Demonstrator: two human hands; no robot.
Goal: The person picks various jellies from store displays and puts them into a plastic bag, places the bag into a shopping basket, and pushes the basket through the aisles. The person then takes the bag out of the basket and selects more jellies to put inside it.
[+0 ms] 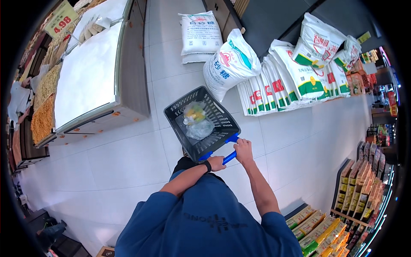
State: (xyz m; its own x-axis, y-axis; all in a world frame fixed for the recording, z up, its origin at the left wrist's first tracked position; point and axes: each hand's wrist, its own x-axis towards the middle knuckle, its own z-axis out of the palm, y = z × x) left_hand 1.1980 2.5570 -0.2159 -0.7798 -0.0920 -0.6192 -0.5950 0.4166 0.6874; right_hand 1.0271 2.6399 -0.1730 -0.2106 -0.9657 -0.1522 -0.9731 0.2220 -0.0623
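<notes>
Both hands hold the blue handle (230, 158) of a dark grey plastic shopping basket (221, 110) in front of my body. My left hand (217, 163), with a black band at the wrist, grips the handle's left part. Toward its other end, my right hand (244, 149) is closed around the bar. Inside the basket lie a clear plastic bag with yellow and green contents (194, 114) and another clear plastic bag (200, 129); what the second one holds is hard to make out.
A large white sack (229, 64) leans just beyond the basket. Another sack (201, 35) lies behind it, and white-green sacks (289, 83) are stacked to the right. A display counter (90, 77) stands left. Packaged goods (321, 231) fill shelves lower right. Another person (21, 99) is at far left.
</notes>
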